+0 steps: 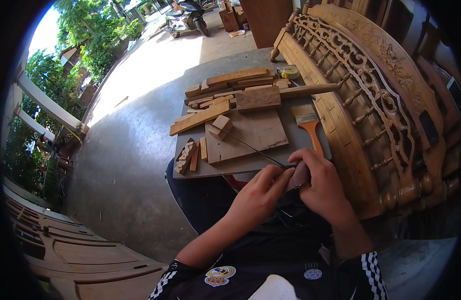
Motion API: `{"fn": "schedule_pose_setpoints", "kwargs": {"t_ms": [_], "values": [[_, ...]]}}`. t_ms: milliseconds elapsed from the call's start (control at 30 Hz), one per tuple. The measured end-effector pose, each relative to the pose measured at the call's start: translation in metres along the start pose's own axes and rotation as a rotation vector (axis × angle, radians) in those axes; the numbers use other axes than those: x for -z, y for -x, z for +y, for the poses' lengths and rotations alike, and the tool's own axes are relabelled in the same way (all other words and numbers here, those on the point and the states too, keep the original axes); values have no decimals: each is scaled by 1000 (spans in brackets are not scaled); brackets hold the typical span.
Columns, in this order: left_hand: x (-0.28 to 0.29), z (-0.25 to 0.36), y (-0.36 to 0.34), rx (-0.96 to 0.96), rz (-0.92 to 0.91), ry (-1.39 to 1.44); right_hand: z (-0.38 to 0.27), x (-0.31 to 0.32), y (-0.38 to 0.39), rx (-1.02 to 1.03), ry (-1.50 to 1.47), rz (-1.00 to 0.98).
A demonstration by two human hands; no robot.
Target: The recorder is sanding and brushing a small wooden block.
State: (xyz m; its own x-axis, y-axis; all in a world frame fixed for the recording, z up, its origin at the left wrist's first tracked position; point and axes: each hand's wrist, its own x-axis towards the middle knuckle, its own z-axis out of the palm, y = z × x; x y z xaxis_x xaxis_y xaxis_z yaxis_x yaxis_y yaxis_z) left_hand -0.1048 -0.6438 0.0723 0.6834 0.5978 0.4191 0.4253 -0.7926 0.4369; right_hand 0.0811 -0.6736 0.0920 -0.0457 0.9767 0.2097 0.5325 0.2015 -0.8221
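My left hand (262,194) is closed, its fingers pinching the near end of a thin dark rod (249,147). The rod slants up and left to a small pale wooden block (220,127); whether the two are joined I cannot tell. Closed around a folded purple-brown piece of sandpaper (299,176), my right hand (319,181) sits close beside the left fingertips. Both hands are at the near edge of a grey work table (190,171). Beneath the block lies a flat wooden board (260,132). My fingers partly hide the rod's end and the sandpaper.
A wooden mallet (258,98) lies beyond the board, before piled wood strips (235,76). A tape measure (288,72) and an orange-handled brush (310,129) are on the right. Carved wooden furniture panels (360,75) crowd the right side. A motorbike (188,19) stands far off.
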Motion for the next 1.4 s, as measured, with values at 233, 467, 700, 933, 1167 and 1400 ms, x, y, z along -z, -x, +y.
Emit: {"fn": "schedule_pose_setpoints", "kwargs": {"t_ms": [233, 467, 700, 933, 1167, 1400], "values": [[-7, 1, 2, -67, -15, -67, -1, -3, 4, 226, 398, 105], [-7, -2, 1, -99, 54, 84, 8, 3, 4, 189, -173, 141], [-24, 2, 0, -121, 281, -3, 13, -17, -5, 186, -231, 415], [-28, 10, 0, 235, 319, 539, 26, -10, -18, 167, -205, 293], [-26, 2, 8, 348, 204, 937, 20, 10, -15, 163, -139, 114], [-19, 4, 8, 364, 135, 989, 12, 6, -15, 124, -4, 220]]}}
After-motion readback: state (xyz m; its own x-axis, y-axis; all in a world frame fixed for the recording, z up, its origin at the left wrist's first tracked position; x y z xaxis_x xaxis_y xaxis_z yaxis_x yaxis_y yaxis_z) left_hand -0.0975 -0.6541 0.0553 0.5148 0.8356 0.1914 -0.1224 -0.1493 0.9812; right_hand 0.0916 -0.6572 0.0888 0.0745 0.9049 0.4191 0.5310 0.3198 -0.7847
